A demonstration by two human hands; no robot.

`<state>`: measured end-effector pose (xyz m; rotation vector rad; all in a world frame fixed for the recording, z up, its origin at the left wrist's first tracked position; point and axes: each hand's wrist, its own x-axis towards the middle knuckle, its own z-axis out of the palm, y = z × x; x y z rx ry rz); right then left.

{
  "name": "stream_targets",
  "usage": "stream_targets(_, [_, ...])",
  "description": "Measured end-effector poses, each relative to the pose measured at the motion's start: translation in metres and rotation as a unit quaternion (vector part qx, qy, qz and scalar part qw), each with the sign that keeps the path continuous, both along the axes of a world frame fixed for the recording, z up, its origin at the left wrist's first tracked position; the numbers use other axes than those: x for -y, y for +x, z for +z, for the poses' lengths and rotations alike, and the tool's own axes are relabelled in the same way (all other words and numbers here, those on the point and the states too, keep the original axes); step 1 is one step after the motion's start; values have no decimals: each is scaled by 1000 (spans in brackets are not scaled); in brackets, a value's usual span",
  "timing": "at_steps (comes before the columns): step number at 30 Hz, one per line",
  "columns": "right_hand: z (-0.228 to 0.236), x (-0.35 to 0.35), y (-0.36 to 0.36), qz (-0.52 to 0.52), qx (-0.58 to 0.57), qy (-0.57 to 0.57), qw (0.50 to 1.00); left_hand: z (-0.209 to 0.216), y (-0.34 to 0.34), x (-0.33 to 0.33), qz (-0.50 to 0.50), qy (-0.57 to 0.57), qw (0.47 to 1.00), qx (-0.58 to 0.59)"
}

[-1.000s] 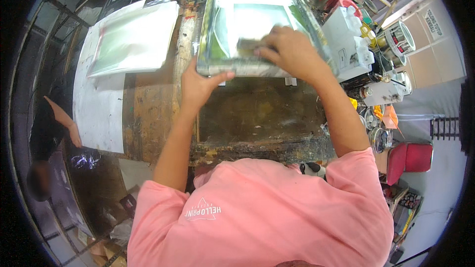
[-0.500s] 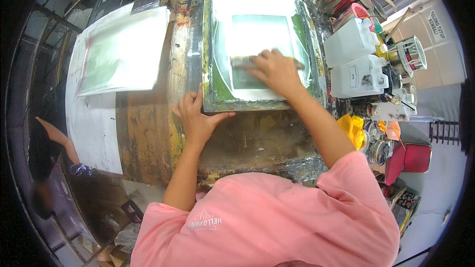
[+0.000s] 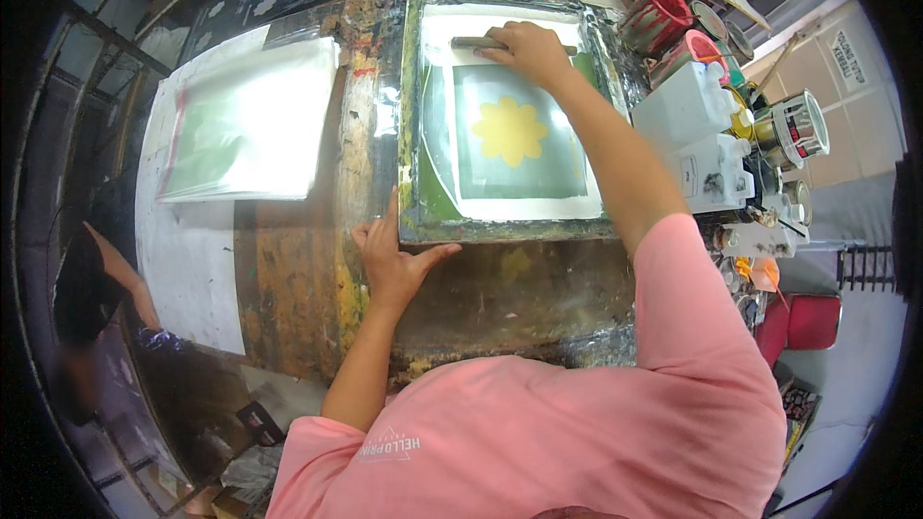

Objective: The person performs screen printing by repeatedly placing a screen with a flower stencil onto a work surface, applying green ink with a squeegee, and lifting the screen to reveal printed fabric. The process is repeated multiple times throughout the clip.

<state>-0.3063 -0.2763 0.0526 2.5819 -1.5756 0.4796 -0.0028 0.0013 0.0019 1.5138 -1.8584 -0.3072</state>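
Observation:
A screen printing frame (image 3: 411,139) lies on the worn worktable, with a yellow flower shape (image 3: 510,132) showing in the middle of its mesh. At the frame's far end, my right hand (image 3: 527,50) is closed round a squeegee (image 3: 471,42), which lies crosswise on the screen. My left hand (image 3: 389,264) rests at the near left corner of the frame. Its index finger stretches along the left side and its thumb lies along the near edge, with the fingers apart.
Left of the frame lies a stack of clear-wrapped sheets (image 3: 255,125) on white paper (image 3: 192,269). White jugs (image 3: 707,173), a red paint bucket (image 3: 659,14) and several cans crowd the right side. Another person's arm (image 3: 125,274) shows at the far left.
My right hand has pushed the squeegee away from me, from mid-screen to the far end. The yellow flower shape now shows. My left hand stays at the frame's corner.

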Motion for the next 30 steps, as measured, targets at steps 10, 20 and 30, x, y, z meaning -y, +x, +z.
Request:
stream_targets(10, [39,-228,28,-31,-41,75,996,5,-2,-6,19,60,998,-9])
stream_targets(20, [154,-231,41,-28,32,-234,971,97,-37,28,-46,-46,923,-380])
stream_targets(30, [230,-161,36,-37,53,-284,957,32,-31,-5,27,118,959,257])
